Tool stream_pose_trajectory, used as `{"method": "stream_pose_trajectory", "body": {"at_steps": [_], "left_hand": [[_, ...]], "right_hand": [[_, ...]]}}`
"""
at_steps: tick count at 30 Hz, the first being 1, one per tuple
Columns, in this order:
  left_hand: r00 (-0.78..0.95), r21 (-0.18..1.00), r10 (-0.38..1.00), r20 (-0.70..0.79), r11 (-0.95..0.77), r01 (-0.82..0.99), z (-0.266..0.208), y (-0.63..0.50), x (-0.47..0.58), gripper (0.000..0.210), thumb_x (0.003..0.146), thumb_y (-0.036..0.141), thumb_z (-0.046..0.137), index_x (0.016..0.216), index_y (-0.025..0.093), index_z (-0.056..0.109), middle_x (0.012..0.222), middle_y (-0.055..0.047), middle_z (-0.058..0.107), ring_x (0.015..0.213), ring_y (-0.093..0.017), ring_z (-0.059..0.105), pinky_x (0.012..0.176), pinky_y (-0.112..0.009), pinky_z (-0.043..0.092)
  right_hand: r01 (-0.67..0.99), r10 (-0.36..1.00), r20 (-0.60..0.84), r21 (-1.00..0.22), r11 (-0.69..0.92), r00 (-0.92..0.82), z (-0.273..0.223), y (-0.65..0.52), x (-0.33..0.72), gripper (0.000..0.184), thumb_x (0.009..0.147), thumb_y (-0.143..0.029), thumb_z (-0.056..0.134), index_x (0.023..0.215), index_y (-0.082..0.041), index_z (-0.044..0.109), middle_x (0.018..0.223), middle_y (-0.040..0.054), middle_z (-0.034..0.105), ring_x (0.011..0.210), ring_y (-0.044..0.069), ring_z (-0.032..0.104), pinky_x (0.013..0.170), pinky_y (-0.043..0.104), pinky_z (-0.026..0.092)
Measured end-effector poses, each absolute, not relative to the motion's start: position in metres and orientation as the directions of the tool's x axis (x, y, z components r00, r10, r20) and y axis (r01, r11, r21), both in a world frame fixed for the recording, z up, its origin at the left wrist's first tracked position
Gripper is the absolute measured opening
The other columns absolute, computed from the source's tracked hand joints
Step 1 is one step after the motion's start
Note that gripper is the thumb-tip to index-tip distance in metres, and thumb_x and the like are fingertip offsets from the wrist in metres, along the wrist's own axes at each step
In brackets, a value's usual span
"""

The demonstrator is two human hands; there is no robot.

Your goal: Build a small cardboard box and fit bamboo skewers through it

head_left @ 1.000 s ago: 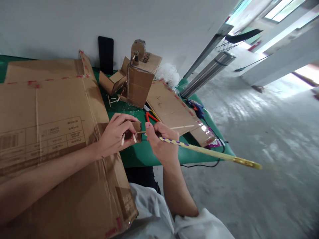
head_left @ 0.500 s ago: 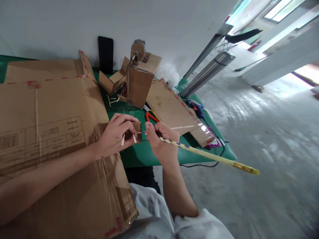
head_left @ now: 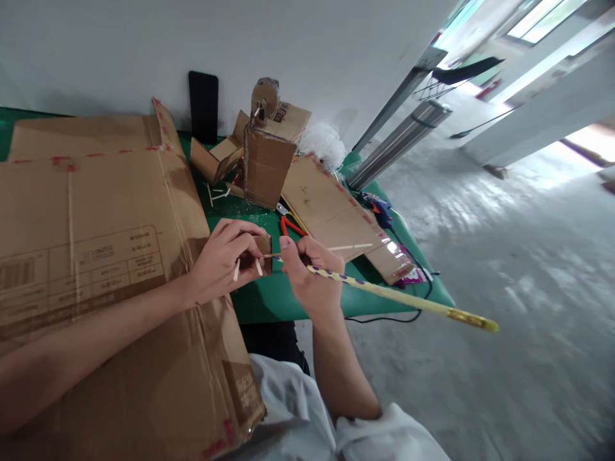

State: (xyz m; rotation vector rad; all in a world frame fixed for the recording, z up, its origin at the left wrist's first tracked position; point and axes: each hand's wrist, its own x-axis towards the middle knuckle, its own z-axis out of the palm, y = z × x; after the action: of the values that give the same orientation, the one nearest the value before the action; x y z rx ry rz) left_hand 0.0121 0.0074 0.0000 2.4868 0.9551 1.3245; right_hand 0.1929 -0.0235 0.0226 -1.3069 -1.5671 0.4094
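My left hand (head_left: 229, 259) is closed on a small cardboard piece (head_left: 264, 246), mostly covered by its fingers. Two pale sticks (head_left: 259, 267) poke out below those fingers. In my right hand (head_left: 314, 272) is a yellow pencil (head_left: 375, 289) with purple spots and an eraser end that points to the lower right. The pencil's tip meets the edge of the cardboard piece; whether it goes into it I cannot tell. Just beyond my right hand lie pliers with red handles (head_left: 293, 225).
A large flattened cardboard box (head_left: 106, 192) fills the left of the green table (head_left: 269, 306). Behind stand a cardboard construction (head_left: 269, 163), an open small box (head_left: 211, 160) and a black phone (head_left: 204, 105). To the right are a cardboard sheet (head_left: 331, 205) and a blue glue gun (head_left: 379, 210).
Hardly anything differs. The pencil's eraser end sits very slightly higher and further left; both hands keep their hold.
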Motion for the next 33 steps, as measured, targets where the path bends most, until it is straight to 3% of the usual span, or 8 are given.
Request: {"method": "stream_pose_trajectory", "body": {"at_steps": [14, 16, 19, 22, 25, 28, 33], "left_hand": [[0.417, 0.425, 0.614, 0.670, -0.778, 0.463, 0.002, 0.006, 0.012, 0.011, 0.085, 0.019, 0.070, 0.086, 0.022, 0.060, 0.114, -0.006, 0.070, 0.106, -0.019, 0.062, 0.094, -0.037, 0.048], [0.420, 0.432, 0.616, 0.667, -0.779, 0.455, 0.001, 0.006, 0.011, 0.010, 0.086, 0.019, 0.070, 0.087, 0.022, 0.061, 0.114, -0.006, 0.070, 0.107, -0.020, 0.062, 0.094, -0.037, 0.048], [0.419, 0.444, 0.627, 0.657, -0.770, 0.458, 0.001, 0.005, 0.011, 0.007, 0.087, 0.020, 0.069, 0.087, 0.021, 0.061, 0.115, -0.007, 0.070, 0.109, -0.020, 0.062, 0.094, -0.037, 0.048], [0.420, 0.429, 0.632, 0.651, -0.764, 0.482, 0.003, 0.006, 0.011, 0.005, 0.088, 0.020, 0.066, 0.086, 0.020, 0.062, 0.115, -0.008, 0.070, 0.108, -0.020, 0.062, 0.094, -0.038, 0.049], [0.434, 0.377, 0.604, 0.669, -0.778, 0.502, 0.004, 0.008, 0.010, 0.007, 0.090, 0.022, 0.066, 0.085, 0.020, 0.061, 0.114, -0.008, 0.070, 0.108, -0.020, 0.063, 0.093, -0.038, 0.050], [0.462, 0.277, 0.533, 0.709, -0.813, 0.512, 0.005, 0.010, 0.010, 0.008, 0.090, 0.021, 0.068, 0.086, 0.020, 0.061, 0.113, -0.008, 0.070, 0.108, -0.020, 0.063, 0.092, -0.037, 0.052], [0.583, 0.088, 0.434, 0.687, -0.846, 0.526, 0.009, 0.018, 0.002, 0.005, 0.091, 0.018, 0.066, 0.089, 0.020, 0.062, 0.120, -0.007, 0.068, 0.114, -0.022, 0.060, 0.100, -0.041, 0.053]], "right_hand": [[0.530, 0.862, 0.496, -0.761, 0.375, 0.102, 0.023, -0.025, 0.194, 0.049, 0.094, -0.042, 0.063, 0.054, -0.019, 0.047, 0.045, -0.0053, 0.051, 0.041, 0.005, 0.045, 0.044, 0.019, 0.035], [0.492, 0.849, 0.512, -0.777, 0.393, 0.130, 0.021, -0.028, 0.197, 0.044, 0.095, -0.043, 0.062, 0.059, -0.019, 0.056, 0.047, -0.0045, 0.056, 0.041, 0.006, 0.051, 0.044, 0.019, 0.039], [0.399, 0.819, 0.558, -0.786, 0.472, 0.133, 0.017, -0.034, 0.205, 0.036, 0.101, -0.043, 0.053, 0.081, -0.020, 0.073, 0.053, -0.0035, 0.064, 0.042, 0.008, 0.057, 0.044, 0.020, 0.046], [0.471, 0.760, 0.648, -0.687, 0.553, 0.053, 0.014, -0.039, 0.218, 0.028, 0.100, -0.037, 0.056, 0.087, -0.022, 0.077, 0.067, 0.0000, 0.073, 0.049, 0.011, 0.064, 0.049, 0.022, 0.052], [0.647, 0.725, 0.686, -0.522, 0.557, -0.070, 0.012, -0.040, 0.231, 0.014, 0.095, -0.027, 0.064, 0.103, -0.023, 0.075, 0.100, 0.0065, 0.079, 0.078, 0.016, 0.075, 0.069, 0.026, 0.059], [0.728, 0.793, 0.577, -0.456, 0.512, -0.196, 0.008, -0.037, 0.237, 0.025, 0.096, -0.024, 0.061, 0.120, -0.023, 0.069, 0.120, 0.0085, 0.075, 0.095, 0.017, 0.075, 0.078, 0.026, 0.059], [0.760, 0.833, 0.515, -0.455, 0.463, -0.200, -0.004, -0.025, 0.238, 0.022, 0.101, -0.022, 0.051, 0.108, -0.021, 0.071, 0.100, 0.0071, 0.076, 0.082, 0.016, 0.074, 0.071, 0.025, 0.055]]}}
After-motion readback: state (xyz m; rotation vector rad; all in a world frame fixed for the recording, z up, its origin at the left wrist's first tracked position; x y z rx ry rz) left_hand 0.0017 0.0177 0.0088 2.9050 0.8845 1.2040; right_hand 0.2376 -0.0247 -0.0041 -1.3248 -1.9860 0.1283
